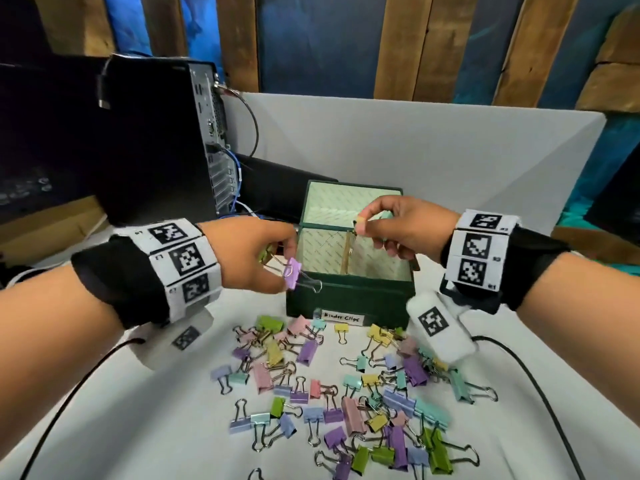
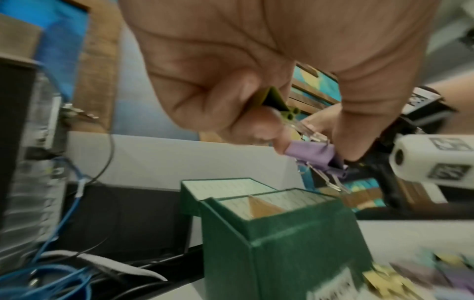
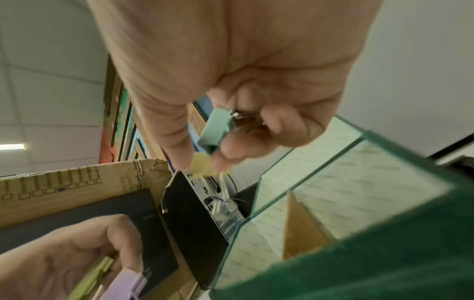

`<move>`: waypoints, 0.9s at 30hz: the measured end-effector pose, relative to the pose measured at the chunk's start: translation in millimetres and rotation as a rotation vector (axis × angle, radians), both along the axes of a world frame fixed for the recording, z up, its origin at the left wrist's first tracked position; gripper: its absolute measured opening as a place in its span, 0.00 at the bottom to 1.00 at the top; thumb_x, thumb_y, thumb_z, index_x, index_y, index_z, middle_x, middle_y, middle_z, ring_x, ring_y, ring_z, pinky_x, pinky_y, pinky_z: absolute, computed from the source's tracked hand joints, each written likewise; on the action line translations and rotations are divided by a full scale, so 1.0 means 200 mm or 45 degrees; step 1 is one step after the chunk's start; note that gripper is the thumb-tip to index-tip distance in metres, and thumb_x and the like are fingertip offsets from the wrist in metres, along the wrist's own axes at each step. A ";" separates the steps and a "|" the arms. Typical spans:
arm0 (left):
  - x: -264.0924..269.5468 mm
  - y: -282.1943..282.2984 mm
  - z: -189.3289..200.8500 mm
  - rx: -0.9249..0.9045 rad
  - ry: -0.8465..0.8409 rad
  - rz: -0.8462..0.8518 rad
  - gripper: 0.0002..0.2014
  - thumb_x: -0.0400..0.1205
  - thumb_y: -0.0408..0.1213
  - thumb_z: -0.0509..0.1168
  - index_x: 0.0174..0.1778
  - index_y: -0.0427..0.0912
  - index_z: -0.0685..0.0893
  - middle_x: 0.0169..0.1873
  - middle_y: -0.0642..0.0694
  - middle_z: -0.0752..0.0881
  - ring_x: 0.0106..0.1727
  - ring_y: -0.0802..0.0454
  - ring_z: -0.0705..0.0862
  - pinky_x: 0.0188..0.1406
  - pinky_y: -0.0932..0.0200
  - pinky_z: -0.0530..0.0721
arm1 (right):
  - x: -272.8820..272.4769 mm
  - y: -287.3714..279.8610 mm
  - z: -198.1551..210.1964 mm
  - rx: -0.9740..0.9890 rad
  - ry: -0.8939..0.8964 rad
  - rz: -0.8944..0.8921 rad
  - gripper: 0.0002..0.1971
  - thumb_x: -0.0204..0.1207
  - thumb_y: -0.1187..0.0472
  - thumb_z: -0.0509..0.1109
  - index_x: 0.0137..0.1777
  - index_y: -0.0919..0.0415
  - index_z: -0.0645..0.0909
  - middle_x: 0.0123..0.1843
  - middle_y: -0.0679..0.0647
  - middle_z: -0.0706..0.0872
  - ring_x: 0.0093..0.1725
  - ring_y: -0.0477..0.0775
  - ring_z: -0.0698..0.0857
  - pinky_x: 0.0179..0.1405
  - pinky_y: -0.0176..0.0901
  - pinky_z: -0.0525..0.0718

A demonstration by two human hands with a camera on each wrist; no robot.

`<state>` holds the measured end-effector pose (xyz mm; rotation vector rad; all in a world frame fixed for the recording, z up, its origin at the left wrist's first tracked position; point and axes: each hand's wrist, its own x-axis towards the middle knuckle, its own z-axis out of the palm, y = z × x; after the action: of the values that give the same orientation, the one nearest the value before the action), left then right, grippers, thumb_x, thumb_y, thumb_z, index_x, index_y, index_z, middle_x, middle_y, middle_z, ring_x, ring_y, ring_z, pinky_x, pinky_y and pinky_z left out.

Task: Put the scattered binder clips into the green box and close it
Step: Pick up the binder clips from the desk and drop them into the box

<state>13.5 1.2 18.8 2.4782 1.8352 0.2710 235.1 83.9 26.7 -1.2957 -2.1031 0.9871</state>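
Observation:
The green box (image 1: 349, 299) stands open on the white table, its lid tipped back, a brown divider (image 1: 347, 252) inside; it also shows as the green box (image 2: 282, 253) and green box (image 3: 359, 263). My left hand (image 1: 256, 252) hovers at the box's left front corner, pinching a purple clip (image 1: 292, 273) and an olive clip (image 2: 275, 99). My right hand (image 1: 398, 225) hangs over the box opening, holding a yellow clip (image 3: 201, 166) at the fingertips and a mint clip (image 3: 215, 130) in the curled fingers. Several pastel clips (image 1: 346, 393) lie scattered in front of the box.
A black computer tower (image 1: 149, 140) with blue and black cables (image 1: 239, 174) stands at the back left, beside a black flat item behind the box. A white board (image 1: 415, 150) backs the table. Black wrist cables (image 1: 540, 393) trail over the table on both sides.

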 end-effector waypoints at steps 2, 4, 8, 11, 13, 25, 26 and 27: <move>-0.06 0.01 0.02 0.009 -0.170 0.046 0.18 0.64 0.54 0.72 0.46 0.54 0.79 0.33 0.53 0.80 0.33 0.55 0.77 0.30 0.67 0.73 | -0.10 0.04 0.01 0.053 0.108 -0.075 0.09 0.72 0.53 0.74 0.48 0.51 0.77 0.28 0.49 0.81 0.23 0.45 0.75 0.19 0.35 0.69; -0.09 0.03 0.03 0.017 -0.254 0.090 0.16 0.66 0.49 0.75 0.46 0.54 0.80 0.33 0.51 0.79 0.32 0.53 0.76 0.31 0.64 0.74 | -0.18 0.09 0.00 0.091 0.037 -0.094 0.13 0.71 0.53 0.75 0.52 0.50 0.77 0.29 0.48 0.82 0.23 0.45 0.76 0.16 0.32 0.70; -0.12 0.07 0.00 0.022 -0.225 0.173 0.15 0.67 0.50 0.74 0.46 0.56 0.80 0.31 0.53 0.78 0.32 0.53 0.76 0.33 0.62 0.76 | -0.27 0.12 -0.04 -0.011 -0.303 -0.041 0.23 0.70 0.55 0.76 0.63 0.53 0.74 0.32 0.48 0.82 0.26 0.44 0.77 0.15 0.28 0.74; -0.10 0.14 -0.01 0.013 -0.152 0.187 0.15 0.68 0.49 0.73 0.46 0.55 0.78 0.31 0.55 0.78 0.34 0.52 0.79 0.37 0.58 0.80 | -0.31 0.15 -0.04 -0.170 -0.316 -0.073 0.23 0.70 0.69 0.72 0.65 0.58 0.73 0.34 0.54 0.81 0.33 0.52 0.83 0.34 0.36 0.83; -0.07 0.18 -0.02 0.021 -0.107 0.182 0.14 0.69 0.47 0.73 0.46 0.54 0.77 0.29 0.56 0.76 0.33 0.53 0.77 0.35 0.60 0.77 | -0.32 0.16 -0.04 -0.284 -0.233 -0.068 0.27 0.68 0.76 0.68 0.68 0.63 0.72 0.42 0.59 0.82 0.51 0.62 0.88 0.58 0.49 0.85; 0.15 0.40 -0.04 -0.065 0.003 0.098 0.23 0.71 0.41 0.72 0.62 0.53 0.77 0.52 0.46 0.83 0.48 0.46 0.82 0.40 0.58 0.79 | -0.04 -0.04 -0.03 -0.119 -0.246 0.127 0.19 0.72 0.80 0.62 0.48 0.54 0.81 0.44 0.49 0.83 0.49 0.51 0.84 0.52 0.46 0.84; 0.16 0.41 -0.05 -0.087 -0.022 0.080 0.26 0.71 0.40 0.72 0.64 0.55 0.75 0.55 0.46 0.82 0.49 0.46 0.83 0.41 0.58 0.80 | -0.03 -0.07 -0.04 -0.082 -0.306 0.166 0.18 0.72 0.78 0.64 0.46 0.52 0.81 0.43 0.48 0.83 0.45 0.49 0.84 0.47 0.43 0.85; 0.16 0.40 -0.06 -0.112 -0.052 0.061 0.28 0.71 0.40 0.72 0.67 0.57 0.74 0.57 0.47 0.81 0.51 0.47 0.83 0.42 0.58 0.81 | -0.02 -0.10 -0.05 -0.040 -0.384 0.209 0.16 0.72 0.75 0.65 0.44 0.50 0.81 0.42 0.46 0.83 0.41 0.46 0.84 0.43 0.40 0.85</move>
<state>46.4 81.2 7.0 2.3561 1.8500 0.2360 230.3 63.5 16.8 -1.3767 -2.4638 0.9419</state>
